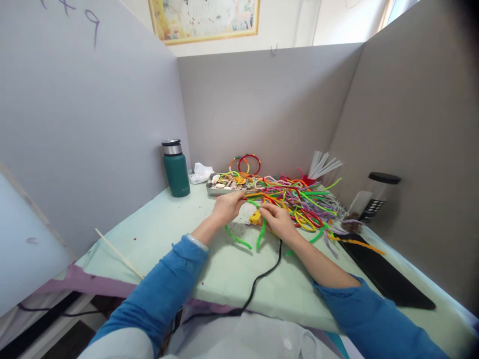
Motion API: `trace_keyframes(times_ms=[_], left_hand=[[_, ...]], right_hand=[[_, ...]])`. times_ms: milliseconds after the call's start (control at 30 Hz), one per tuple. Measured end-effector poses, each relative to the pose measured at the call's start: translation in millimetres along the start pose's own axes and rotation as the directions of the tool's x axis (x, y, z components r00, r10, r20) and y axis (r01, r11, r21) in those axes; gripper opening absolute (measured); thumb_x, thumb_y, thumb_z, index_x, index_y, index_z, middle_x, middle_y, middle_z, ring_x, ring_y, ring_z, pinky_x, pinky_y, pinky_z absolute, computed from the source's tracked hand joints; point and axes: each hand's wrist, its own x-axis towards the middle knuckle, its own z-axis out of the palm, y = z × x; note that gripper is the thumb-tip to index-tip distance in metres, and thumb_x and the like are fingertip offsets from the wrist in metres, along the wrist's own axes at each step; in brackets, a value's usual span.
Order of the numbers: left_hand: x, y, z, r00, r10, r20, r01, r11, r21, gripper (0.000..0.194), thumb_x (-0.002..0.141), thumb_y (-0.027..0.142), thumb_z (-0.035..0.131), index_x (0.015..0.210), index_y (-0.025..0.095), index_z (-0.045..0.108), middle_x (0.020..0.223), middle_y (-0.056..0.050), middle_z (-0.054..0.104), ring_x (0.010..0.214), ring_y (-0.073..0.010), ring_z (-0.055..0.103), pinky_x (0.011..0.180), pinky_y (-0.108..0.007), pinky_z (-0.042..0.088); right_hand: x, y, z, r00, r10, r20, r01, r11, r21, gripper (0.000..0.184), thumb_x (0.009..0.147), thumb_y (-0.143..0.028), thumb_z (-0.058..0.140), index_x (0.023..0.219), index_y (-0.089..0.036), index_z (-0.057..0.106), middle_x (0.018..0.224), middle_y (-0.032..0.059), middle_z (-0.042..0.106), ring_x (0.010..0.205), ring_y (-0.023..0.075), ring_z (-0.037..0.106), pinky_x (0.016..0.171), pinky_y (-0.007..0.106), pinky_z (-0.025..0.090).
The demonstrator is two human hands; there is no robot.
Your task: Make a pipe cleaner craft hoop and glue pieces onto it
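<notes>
Between your left hand and right hand, above the desk, the green fuzzy stem is pinched by a closed grip at each side, and (probably light, soft, easily bent) it seems best held by short sections.

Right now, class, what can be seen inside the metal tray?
The metal tray holds small pale and brownish pieces, with orange and green strands over some. Its bottom is covered and cannot be seen.
</notes>
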Motion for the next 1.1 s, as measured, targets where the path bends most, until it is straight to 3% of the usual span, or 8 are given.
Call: trace_keyframes(times_ms=[67,133,200,300,533,733,833,1100], left_hand=[[2,-2,0.9,0.998,-0.065,0.003,0.065,0.992,-0.111,0.017,0.08,0.03,0.053,0.084,0.017,0.063,0.076,-0.004,0.066,0.067,-0.013,0.058,0.063,-0.023,0.041],[4,-4,1.9,0.982,-0.175,0.075,0.189,0.943,-0.275,0.021,0.08,0.034,0.052,0.082,0.015,0.063,0.067,-0.003,0.064,0.056,-0.0105,0.056,0.057,-0.021,0.041],[5,-6,2.4,0.946,-0.256,0.199,0.32,0.84,-0.439,0.027,0.081,0.038,0.05,0.086,0.014,0.062,0.067,-0.003,0.065,0.046,-0.0079,0.053,0.049,-0.019,0.041],[7,-5,2.1,0.902,-0.288,0.322,0.428,0.693,-0.58,0.033,0.08,0.04,0.05,0.097,0.012,0.059,0.077,-0.006,0.067,0.042,-0.0058,0.052,0.043,-0.017,0.04],[9,-1,-2.8,0.846,-0.385,0.368,0.524,0.473,-0.709,0.036,0.08,0.04,0.053,0.1,0.011,0.057,0.077,-0.007,0.066,0.039,-0.006,0.052,0.041,-0.019,0.044],[10,-9,-4.2,0.82,-0.413,0.398,0.524,0.258,-0.812,0.038,0.075,0.041,0.061,0.099,0.013,0.053,0.08,-0.007,0.067,0.044,-0.008,0.055,0.045,-0.023,0.048],[9,-11,-3.3,0.814,-0.418,0.403,0.525,0.232,-0.819,0.038,0.072,0.036,0.064,0.101,0.013,0.054,0.08,-0.006,0.066,0.045,-0.0084,0.055,0.046,-0.025,0.049],[7,-11,-3.9,0.804,-0.432,0.408,0.555,0.298,-0.777,0.041,0.071,0.029,0.065,0.107,0.012,0.058,0.075,-0.003,0.064,0.041,-0.0064,0.052,0.042,-0.02,0.042]], right_hand=[[1,0,0,1.0,0.013,0.019,-0.014,1.0,0.023,0.027,0.078,-0.039,0.05,0.09,-0.019,0.062,0.058,-0.0011,0.062,0.041,0.0106,0.046,0.042,0.022,0.034],[2,-2,-1,0.999,0.05,0.002,-0.05,0.998,0.038,0.026,0.077,-0.038,0.051,0.089,-0.017,0.061,0.058,-0.001,0.061,0.039,0.0095,0.043,0.04,0.022,0.034],[3,-3,-2,0.996,0.088,-0.008,-0.088,0.994,0.066,0.026,0.076,-0.038,0.052,0.086,-0.017,0.061,0.058,-0.0009,0.06,0.037,0.0082,0.04,0.038,0.022,0.032],[3,-4,-3,0.992,0.123,0.006,-0.123,0.985,0.123,0.026,0.074,-0.039,0.053,0.084,-0.016,0.061,0.057,-0.0016,0.059,0.035,0.0066,0.037,0.035,0.021,0.03],[3,-7,-4,0.98,0.198,-0.014,-0.186,0.942,0.279,0.029,0.07,-0.042,0.058,0.084,-0.017,0.056,0.058,-0.0027,0.059,0.033,0.0056,0.037,0.031,0.019,0.029],[4,-10,-7,0.974,0.227,0.005,-0.208,0.884,0.418,0.029,0.069,-0.043,0.06,0.082,-0.019,0.049,0.068,0.0007,0.063,0.04,0.0085,0.049,0.036,0.02,0.04],[5,-9,-8,0.974,0.227,0.009,-0.208,0.874,0.44,0.029,0.069,-0.042,0.061,0.082,-0.019,0.049,0.068,0.0005,0.064,0.041,0.0085,0.05,0.036,0.02,0.041],[5,-8,-11,0.971,0.239,-0.004,-0.213,0.872,0.441,0.029,0.067,-0.041,0.063,0.08,-0.018,0.05,0.064,-0.0017,0.062,0.039,0.0076,0.048,0.035,0.02,0.039]])
